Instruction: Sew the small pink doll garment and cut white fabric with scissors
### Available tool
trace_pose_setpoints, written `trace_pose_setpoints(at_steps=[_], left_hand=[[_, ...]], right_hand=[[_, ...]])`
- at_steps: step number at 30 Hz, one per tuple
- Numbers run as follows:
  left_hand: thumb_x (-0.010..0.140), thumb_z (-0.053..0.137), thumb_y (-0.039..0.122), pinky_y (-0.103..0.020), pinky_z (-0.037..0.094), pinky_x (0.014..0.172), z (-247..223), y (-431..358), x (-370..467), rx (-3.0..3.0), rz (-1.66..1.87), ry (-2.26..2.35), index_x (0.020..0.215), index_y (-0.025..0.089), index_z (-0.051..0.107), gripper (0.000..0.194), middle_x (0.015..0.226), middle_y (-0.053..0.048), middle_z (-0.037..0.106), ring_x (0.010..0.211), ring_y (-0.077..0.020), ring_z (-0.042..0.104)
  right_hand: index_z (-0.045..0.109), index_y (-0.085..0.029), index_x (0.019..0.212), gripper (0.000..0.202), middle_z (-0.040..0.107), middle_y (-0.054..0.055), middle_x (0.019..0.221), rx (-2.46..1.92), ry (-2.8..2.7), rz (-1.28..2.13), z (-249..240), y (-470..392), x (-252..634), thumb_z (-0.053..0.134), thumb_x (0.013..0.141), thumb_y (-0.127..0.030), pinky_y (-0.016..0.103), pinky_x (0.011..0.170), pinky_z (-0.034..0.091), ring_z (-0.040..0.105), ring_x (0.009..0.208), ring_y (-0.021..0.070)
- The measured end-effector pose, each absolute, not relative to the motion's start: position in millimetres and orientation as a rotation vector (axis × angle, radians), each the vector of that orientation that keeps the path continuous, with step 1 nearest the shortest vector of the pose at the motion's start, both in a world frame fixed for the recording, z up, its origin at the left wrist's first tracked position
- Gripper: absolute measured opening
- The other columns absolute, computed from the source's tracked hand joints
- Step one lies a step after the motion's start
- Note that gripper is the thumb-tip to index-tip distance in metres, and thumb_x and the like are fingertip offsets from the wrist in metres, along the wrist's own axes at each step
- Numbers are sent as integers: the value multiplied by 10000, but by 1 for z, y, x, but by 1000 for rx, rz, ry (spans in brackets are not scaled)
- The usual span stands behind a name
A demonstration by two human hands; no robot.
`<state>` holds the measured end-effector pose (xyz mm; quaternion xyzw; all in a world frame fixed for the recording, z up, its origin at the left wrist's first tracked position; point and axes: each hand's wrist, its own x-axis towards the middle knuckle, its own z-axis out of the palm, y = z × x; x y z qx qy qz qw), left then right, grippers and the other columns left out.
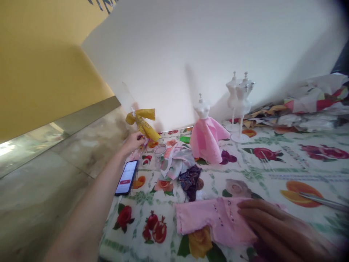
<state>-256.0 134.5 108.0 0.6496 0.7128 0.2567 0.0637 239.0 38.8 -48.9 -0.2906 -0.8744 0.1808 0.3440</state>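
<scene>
My left hand [134, 142] reaches to the table's far left edge, beside a small mannequin in a yellow dress [145, 125]. Its fingers are drawn together around something small that I cannot make out. Near the front of the table lies a small pink garment [215, 220] with rows of shiny beads or sequins. Flat on its right side rests my right hand [275, 222], fingers stretched out. A phone [127, 178] with a lit screen lies just below my left hand.
Beyond the crumpled pale cloth [177, 160] and dark patterned cloth [190, 181] stands a mannequin in a pink skirt [207, 140]. Two bare white mannequins [241, 96] stand behind it. Metal scissors or tweezers [323, 201] lie at right; fabric scraps [305, 105] are heaped behind.
</scene>
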Motion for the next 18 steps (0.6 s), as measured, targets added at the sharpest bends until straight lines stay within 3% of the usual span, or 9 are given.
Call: trace_pose_setpoints(at_steps=[3,8,12,18], left_hand=[[743,665,392,-283,460,667,110,120,-252,1919,815,2050,918,142,658,305,850,-25,661,751,-184,603],[712,701,422,-264,449,618,110,97,-241,1810,802,1929,881,152,652,323,815,-19,651,693,-163,586],[760,670,399,-234,417,546,110,80,-226,1729,771,1859,881,168,641,262,760,0,624,609,-129,550],[763,657,308,-231,432,616,109,66,-199,1738,811,1725,891,172,644,188,799,-5,636,679,-127,561]], right_hand=[[654,-351,1235,346,661,6,1270,-755,-2369,392,-46,40,238,506,929,-288,289,869,604,678,1087,230],[684,-311,1192,313,672,43,1241,-764,-2348,427,-43,40,236,519,925,-316,318,871,605,685,1064,247],[691,-296,1175,305,677,54,1225,-740,-2342,454,-39,39,234,511,928,-299,313,840,617,696,1034,247],[649,-307,1207,318,659,58,1230,-719,-2322,472,-30,40,232,519,921,-259,346,876,604,672,1084,243]])
